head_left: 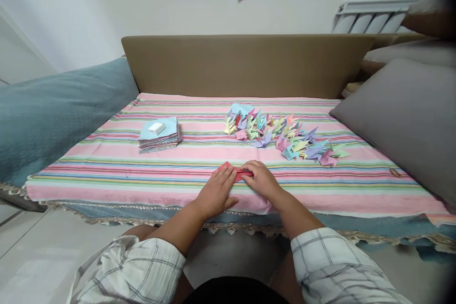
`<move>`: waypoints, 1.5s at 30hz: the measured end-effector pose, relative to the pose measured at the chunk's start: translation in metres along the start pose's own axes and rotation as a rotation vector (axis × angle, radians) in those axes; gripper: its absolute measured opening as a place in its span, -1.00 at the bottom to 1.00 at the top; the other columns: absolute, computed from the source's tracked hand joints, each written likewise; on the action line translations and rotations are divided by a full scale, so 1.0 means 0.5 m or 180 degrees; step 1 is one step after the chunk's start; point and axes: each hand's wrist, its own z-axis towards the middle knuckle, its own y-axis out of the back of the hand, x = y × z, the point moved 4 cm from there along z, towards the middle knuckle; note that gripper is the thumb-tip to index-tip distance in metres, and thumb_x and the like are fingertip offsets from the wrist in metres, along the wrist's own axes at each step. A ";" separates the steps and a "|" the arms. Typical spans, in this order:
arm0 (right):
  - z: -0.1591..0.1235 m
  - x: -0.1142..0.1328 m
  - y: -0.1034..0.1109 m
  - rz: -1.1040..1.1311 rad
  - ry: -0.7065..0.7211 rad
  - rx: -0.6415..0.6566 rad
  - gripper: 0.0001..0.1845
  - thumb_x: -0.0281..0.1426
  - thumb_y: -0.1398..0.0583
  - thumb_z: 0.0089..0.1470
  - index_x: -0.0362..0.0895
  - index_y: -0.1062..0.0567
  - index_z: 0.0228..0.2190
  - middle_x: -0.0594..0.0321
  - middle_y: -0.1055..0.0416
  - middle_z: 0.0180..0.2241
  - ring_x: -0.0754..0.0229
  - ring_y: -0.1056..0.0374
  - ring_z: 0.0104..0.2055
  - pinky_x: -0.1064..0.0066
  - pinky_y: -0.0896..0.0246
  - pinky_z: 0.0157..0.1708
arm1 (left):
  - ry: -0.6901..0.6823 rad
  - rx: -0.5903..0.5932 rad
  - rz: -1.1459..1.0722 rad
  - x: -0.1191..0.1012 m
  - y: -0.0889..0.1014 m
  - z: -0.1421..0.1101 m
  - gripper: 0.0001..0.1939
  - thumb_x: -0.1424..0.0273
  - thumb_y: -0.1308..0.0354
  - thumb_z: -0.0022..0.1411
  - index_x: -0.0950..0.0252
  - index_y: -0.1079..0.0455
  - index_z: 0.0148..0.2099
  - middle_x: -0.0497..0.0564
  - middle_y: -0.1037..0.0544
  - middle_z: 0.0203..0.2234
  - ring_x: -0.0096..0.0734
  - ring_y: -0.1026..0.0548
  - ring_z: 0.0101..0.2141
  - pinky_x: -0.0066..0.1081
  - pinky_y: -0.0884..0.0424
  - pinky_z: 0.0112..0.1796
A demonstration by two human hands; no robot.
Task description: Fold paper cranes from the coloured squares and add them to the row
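A piece of red origami paper (238,176), partly folded, lies on the striped cloth near the seat's front edge. My left hand (218,189) rests flat over its left part, fingers stretched out and pressing it down. My right hand (261,179) has its fingers curled round the paper's right end, with thumb and fingers pinching it. Both hands hide much of the paper, so its exact folded shape cannot be made out. Beyond my right hand lies a group of folded paper cranes (263,140) in many pastel colours.
A stack of square paper (160,140) with a small white box (156,128) on top stands at the left. A grey cushion (399,118) leans at the right, a blue armrest (67,109) at the left. Behind is a brown backrest (245,64). A small ring-like object (395,172) lies at right.
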 end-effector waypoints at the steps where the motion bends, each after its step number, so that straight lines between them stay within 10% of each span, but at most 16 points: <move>1: -0.002 -0.006 0.006 0.0013 -0.0087 -0.0014 -0.74 -0.52 -0.18 -0.06 -0.10 -0.50 -0.26 0.18 -0.42 -0.24 0.15 -0.27 -0.16 0.29 -0.16 -0.09 | -0.0020 0.0005 0.0055 0.000 0.000 0.000 -0.17 0.17 -0.14 0.09 0.36 0.13 0.28 0.28 -0.04 0.22 0.00 0.06 0.23 0.00 0.02 0.15; 17: -0.025 -0.016 0.034 -0.0550 -0.0067 0.0085 -0.76 -0.49 -0.09 0.06 -0.11 -0.53 -0.27 0.15 -0.42 -0.24 0.13 -0.26 -0.18 0.28 -0.18 -0.12 | -0.0025 0.0212 0.0407 -0.005 -0.003 0.002 -0.17 0.18 -0.22 0.01 0.35 0.00 0.25 0.25 -0.09 0.21 0.01 0.00 0.21 -0.05 0.08 0.16; 26: -0.059 0.040 0.007 -0.0989 0.0446 0.0491 -0.53 -0.29 -0.15 0.05 -0.08 -0.36 0.03 0.06 -0.12 0.17 -0.06 0.02 0.18 0.04 0.01 0.10 | -0.0040 0.0252 0.0471 -0.002 -0.007 0.000 -0.16 0.19 -0.22 0.01 0.39 0.00 0.25 0.26 -0.06 0.22 0.01 0.02 0.22 -0.06 0.09 0.17; 37: -0.059 0.006 0.057 -0.1127 -0.0035 0.0055 -0.72 -0.28 -0.06 0.13 -0.10 -0.53 -0.26 0.10 -0.36 -0.01 0.06 -0.21 0.03 0.15 -0.09 0.03 | -0.0017 0.0295 0.0575 -0.005 -0.005 0.000 -0.17 0.16 -0.18 0.04 0.41 0.02 0.26 0.25 -0.05 0.23 -0.01 0.03 0.22 -0.08 0.11 0.17; 45: -0.067 0.060 -0.025 -0.1183 0.0547 0.0946 -0.24 0.00 0.08 0.13 -0.16 0.03 0.22 0.08 0.09 0.25 0.01 0.21 0.29 -0.01 0.29 0.20 | -0.0023 0.0245 0.0489 -0.002 -0.005 -0.001 -0.21 0.14 -0.15 0.06 0.38 -0.02 0.25 0.24 -0.12 0.20 0.03 -0.03 0.20 -0.06 0.07 0.15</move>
